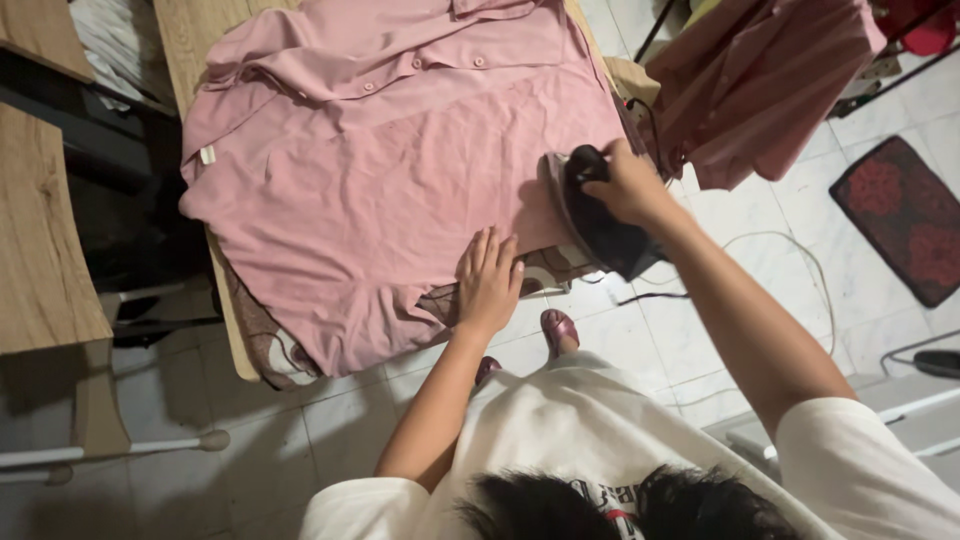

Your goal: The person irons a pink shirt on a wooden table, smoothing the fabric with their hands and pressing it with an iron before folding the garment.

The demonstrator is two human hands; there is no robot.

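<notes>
A pink button-up shirt (370, 170) lies spread over an ironing board (232, 330). My left hand (488, 280) rests flat on the shirt's near hem, fingers together and pressing the cloth down. My right hand (628, 185) grips the handle of a black iron (598, 222), which is tilted up on its edge at the board's right side, soleplate facing the shirt. The iron's cord (790, 250) trails over the floor tiles to the right.
Another pink garment (760, 80) hangs at the upper right. A dark red patterned mat (905, 215) lies on the white tiled floor. Wooden furniture (45, 230) stands at the left. My feet in pink slippers (558, 328) stand beside the board.
</notes>
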